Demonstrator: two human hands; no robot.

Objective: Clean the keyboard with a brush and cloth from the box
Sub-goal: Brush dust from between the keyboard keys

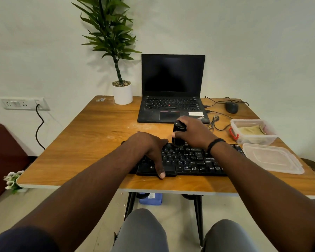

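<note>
Gripping a stubby black brush (178, 133) upright, the right hand (193, 132) presses bristles onto the long black plastic keyboard (189, 159), stretching left-right; the flat left hand (149, 148) steadies it.

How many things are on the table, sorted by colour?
Black: 4 (keyboard, brush, laptop, mouse)
White: 1 (plant pot)
Clear plastic: 2 (box, lid)
Tan: 1 (cloth, in the box)
Total: 8
</note>
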